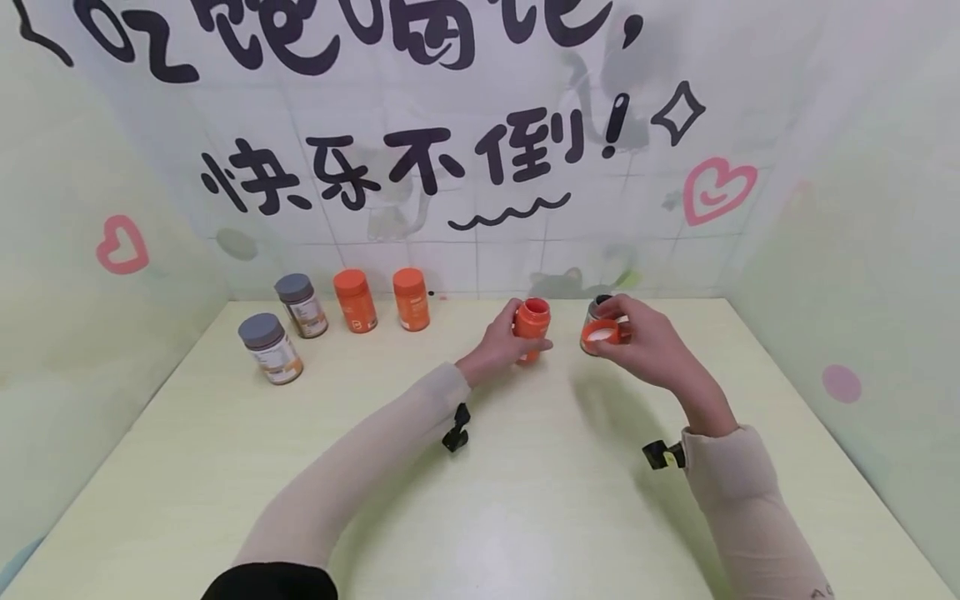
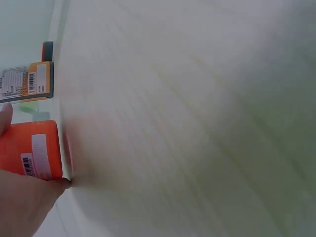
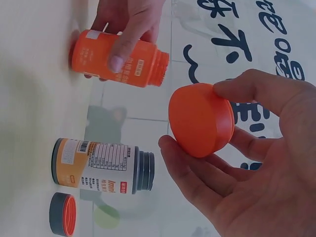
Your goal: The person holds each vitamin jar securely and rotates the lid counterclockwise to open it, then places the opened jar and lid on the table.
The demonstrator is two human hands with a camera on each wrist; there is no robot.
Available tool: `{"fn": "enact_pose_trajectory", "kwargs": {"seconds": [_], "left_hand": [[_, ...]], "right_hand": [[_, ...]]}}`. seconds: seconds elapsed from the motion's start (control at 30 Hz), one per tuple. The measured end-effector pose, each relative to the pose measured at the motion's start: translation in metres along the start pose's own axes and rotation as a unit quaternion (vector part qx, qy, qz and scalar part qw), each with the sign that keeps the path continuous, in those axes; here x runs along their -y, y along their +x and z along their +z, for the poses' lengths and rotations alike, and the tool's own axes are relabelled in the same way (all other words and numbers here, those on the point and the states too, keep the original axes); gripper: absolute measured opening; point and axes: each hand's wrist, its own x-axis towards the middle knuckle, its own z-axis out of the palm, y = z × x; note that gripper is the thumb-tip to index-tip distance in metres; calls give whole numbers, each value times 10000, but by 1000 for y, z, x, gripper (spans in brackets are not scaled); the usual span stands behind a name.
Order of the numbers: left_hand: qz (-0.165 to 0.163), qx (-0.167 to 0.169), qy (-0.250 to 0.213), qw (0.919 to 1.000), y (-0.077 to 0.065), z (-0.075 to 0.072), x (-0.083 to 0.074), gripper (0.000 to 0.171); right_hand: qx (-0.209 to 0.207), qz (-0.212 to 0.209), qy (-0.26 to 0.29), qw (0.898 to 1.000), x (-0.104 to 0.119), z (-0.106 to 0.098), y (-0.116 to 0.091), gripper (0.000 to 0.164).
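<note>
My left hand grips an orange bottle whose lid is off, its open mouth facing up. In the right wrist view the fingers curl round the middle of that bottle; whether its base touches the table is hard to tell. To the right, my right hand pinches an orange cap between thumb and fingers, its white inside visible in the head view. Behind the cap, a white-and-orange labelled bottle with a dark neck stands lidless. A dark grey lid with an orange inside lies beside it.
At the back left of the table stand two orange bottles and two grey-lidded bottles, all capped. A printed wall closes off the back, with walls at both sides.
</note>
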Motion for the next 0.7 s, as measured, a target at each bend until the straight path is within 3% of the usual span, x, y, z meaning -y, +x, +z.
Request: {"fn": "enact_pose_trajectory", "kwargs": {"seconds": [0.2, 0.53, 0.7], "left_hand": [[58, -74, 167, 9998, 7, 0, 2, 68], [-209, -164, 304, 9992, 7, -2, -1, 74], [-820, -323, 243, 9958, 3, -8, -6, 100]], "right_hand": [[-106, 77, -36, 9999, -4, 0, 3, 42], [-486, 240, -144, 9984, -4, 14, 9, 40], [-658, 466, -359, 9961, -6, 25, 12, 40]]}}
